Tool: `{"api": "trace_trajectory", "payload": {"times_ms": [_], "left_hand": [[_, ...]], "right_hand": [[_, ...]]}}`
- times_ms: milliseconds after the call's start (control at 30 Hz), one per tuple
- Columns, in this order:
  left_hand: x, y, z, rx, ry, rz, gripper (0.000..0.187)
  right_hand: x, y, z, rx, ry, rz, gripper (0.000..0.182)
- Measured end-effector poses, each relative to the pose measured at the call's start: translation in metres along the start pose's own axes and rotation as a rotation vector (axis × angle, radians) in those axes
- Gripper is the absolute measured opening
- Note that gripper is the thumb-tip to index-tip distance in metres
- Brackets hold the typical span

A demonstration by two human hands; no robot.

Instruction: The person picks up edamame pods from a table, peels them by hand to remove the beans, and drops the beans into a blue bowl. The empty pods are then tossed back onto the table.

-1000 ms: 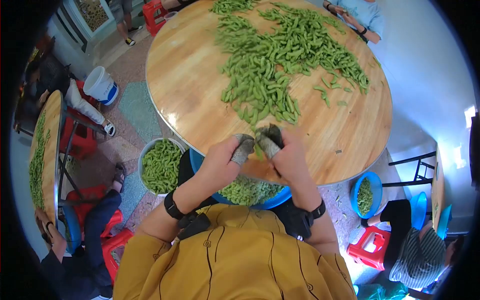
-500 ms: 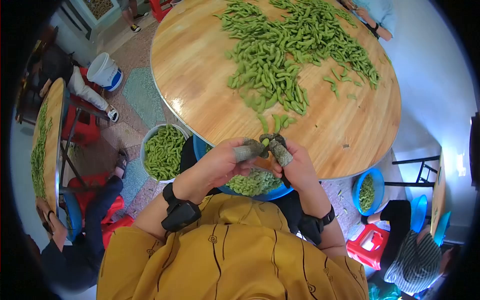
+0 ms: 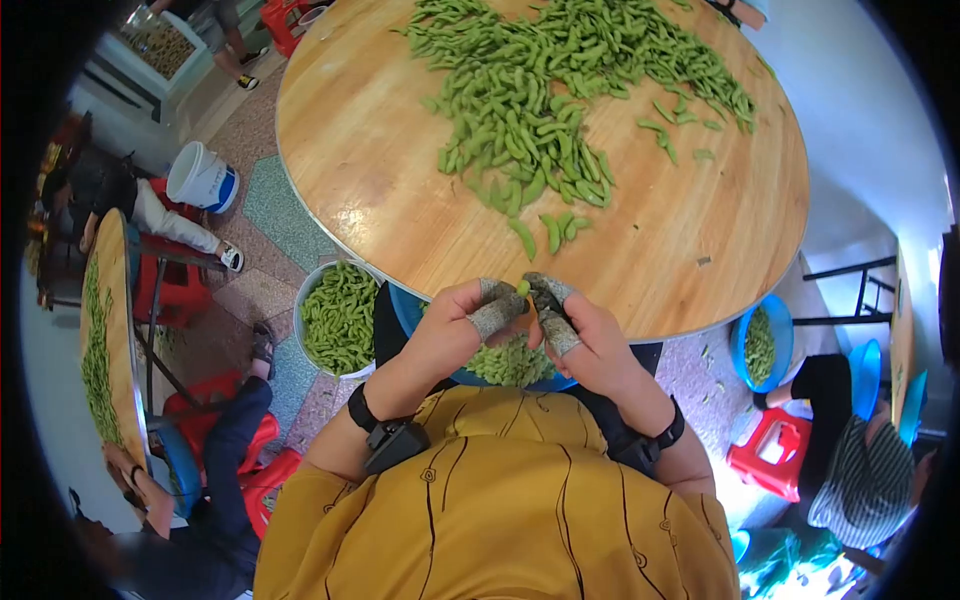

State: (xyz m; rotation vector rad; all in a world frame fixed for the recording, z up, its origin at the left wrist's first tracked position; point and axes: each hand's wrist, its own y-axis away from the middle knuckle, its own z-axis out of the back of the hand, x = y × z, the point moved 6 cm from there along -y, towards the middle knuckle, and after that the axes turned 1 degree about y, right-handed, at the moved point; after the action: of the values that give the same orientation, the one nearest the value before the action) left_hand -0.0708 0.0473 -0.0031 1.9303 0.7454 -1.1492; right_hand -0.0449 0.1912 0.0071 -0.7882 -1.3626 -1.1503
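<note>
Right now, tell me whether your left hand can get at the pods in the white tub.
Probably yes: the white tub stands uncovered beside the left forearm, with no lid over its pods. The left hand is busy, though, pinching a green pod.

mustard-yellow shirt point(image 3: 500, 520) | thin black lines point(image 3: 571, 500) | black wrist straps point(image 3: 362, 408) | grey finger wraps point(image 3: 495, 316)

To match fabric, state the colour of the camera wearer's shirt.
The shirt is mustard yellow; head view.

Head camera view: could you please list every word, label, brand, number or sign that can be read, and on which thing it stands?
None can be read.
White bucket: printed lettering on its side, too small and blurred to read.
I can make out no other text.
</note>
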Motion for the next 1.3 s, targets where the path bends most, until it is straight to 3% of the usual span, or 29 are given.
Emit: {"api": "trace_trajectory", "payload": {"times_ms": [100, 167, 200, 267, 333, 400, 433, 467, 500, 567, 600, 667, 733, 800, 833, 900, 1033, 1100, 1233, 1300], "left_hand": [[0.003, 0.001, 0.004, -0.092, 0.049, -0.017, 0.012], [-0.001, 0.001, 0.011, -0.128, -0.463, -0.260, 0.009], [-0.004, 0.001, 0.011, -0.120, -0.466, -0.253, 0.009], [-0.028, 0.009, -0.007, -0.114, -1.170, -0.594, 0.007], [-0.030, 0.009, -0.008, -0.098, -1.260, -0.649, 0.006], [-0.029, 0.009, -0.011, -0.085, -1.352, -0.710, 0.005], [-0.026, 0.005, -0.005, -0.079, -0.995, -0.611, 0.005], [-0.020, 0.003, 0.002, -0.071, -0.641, -0.503, 0.006], [-0.017, 0.005, 0.002, -0.070, -0.643, -0.499, 0.006], [0.022, 0.004, 0.003, 0.050, 0.473, 0.132, 0.012], [0.028, 0.003, 0.006, 0.050, 0.472, 0.129, 0.012], [0.038, 0.004, -0.001, 0.281, 0.695, 0.162, 0.022], [0.036, 0.009, -0.004, 0.305, 0.653, 0.183, 0.029], [0.039, 0.014, -0.011, 0.450, 0.937, 0.227, 0.029], [0.038, 0.014, -0.012, 0.454, 0.937, 0.218, 0.029], [0.046, 0.011, -0.006, 0.266, 0.841, 0.255, 0.031], [0.051, 0.014, -0.005, 0.203, 0.798, 0.274, 0.031], [0.049, 0.015, -0.009, 0.300, 0.776, 0.231, 0.031], [0.043, 0.022, -0.013, 0.271, 0.870, 0.262, 0.035], [0.049, 0.023, -0.006, 0.228, 0.551, 0.276, 0.029]], "right_hand": [[0.001, -0.002, 0.000, 0.025, 0.102, 0.064, 0.042], [-0.002, -0.004, 0.001, 0.026, 0.112, 0.053, 0.042], [-0.003, -0.006, 0.001, 0.031, 0.130, 0.050, 0.042], [-0.001, -0.008, 0.000, 0.015, 0.100, 0.043, 0.042], [-0.003, -0.009, 0.000, 0.002, 0.073, 0.041, 0.041], [-0.012, -0.011, -0.006, 0.074, -0.295, -0.059, 0.037], [-0.010, -0.010, -0.005, 0.074, -0.299, -0.058, 0.037], [-0.009, -0.006, -0.009, 0.132, -0.517, -0.156, 0.035], [-0.008, -0.001, -0.014, 0.190, -0.734, -0.257, 0.033], [-0.006, 0.004, -0.019, 0.195, -0.788, -0.291, 0.032], [-0.005, 0.006, -0.021, 0.198, -0.839, -0.325, 0.031], [-0.001, 0.009, -0.020, 0.190, -0.748, -0.316, 0.031], [-0.002, 0.011, -0.019, 0.187, -0.651, -0.308, 0.032], [0.004, 0.010, -0.018, 0.218, -0.506, -0.098, 0.032], [0.004, 0.009, -0.016, 0.221, -0.497, -0.094, 0.032], [0.007, 0.006, -0.007, 0.182, -0.287, -0.007, 0.030], [-0.005, -0.006, 0.006, -0.066, -0.157, 0.002, 0.025], [-0.013, -0.008, 0.003, -0.035, -0.106, 0.014, 0.024], [-0.008, -0.004, -0.001, 0.045, -0.102, 0.071, 0.025], [-0.001, -0.002, -0.002, 0.058, 0.056, 0.036, 0.024]]}}
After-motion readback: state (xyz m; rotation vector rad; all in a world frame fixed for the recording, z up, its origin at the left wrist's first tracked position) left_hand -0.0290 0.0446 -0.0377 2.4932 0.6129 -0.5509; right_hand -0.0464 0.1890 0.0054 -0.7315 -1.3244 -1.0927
